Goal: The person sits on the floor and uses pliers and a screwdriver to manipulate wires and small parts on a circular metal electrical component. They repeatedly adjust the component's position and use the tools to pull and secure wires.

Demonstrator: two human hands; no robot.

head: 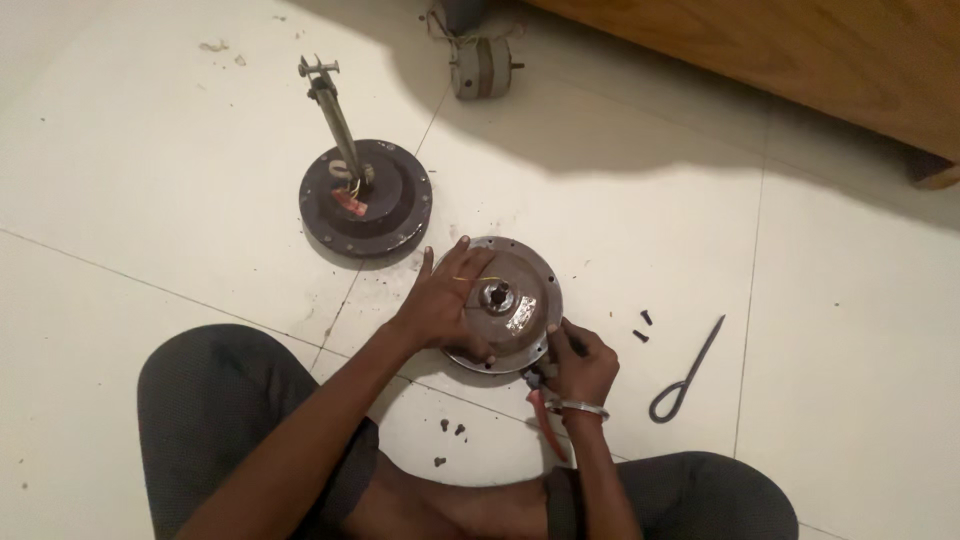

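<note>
Right hand [583, 368] grips red-handled pliers [548, 420], tips hidden | left hand [446, 300] open on motor housing [515, 312]

Arms: both bare from the elbow down, no sleeves showing.
Left hand [445, 300]: bare, no glove, no ring to be made out.
Right hand [583, 365]: bare, no glove.
Right wrist: a thin silver-coloured metal bangle [583, 408], plain and round.
Legs: dark grey trousers [215, 395] of a fine-textured cloth, covering both knees.
Feet: one bare foot shows between the knees, no shoe or sock.
</note>
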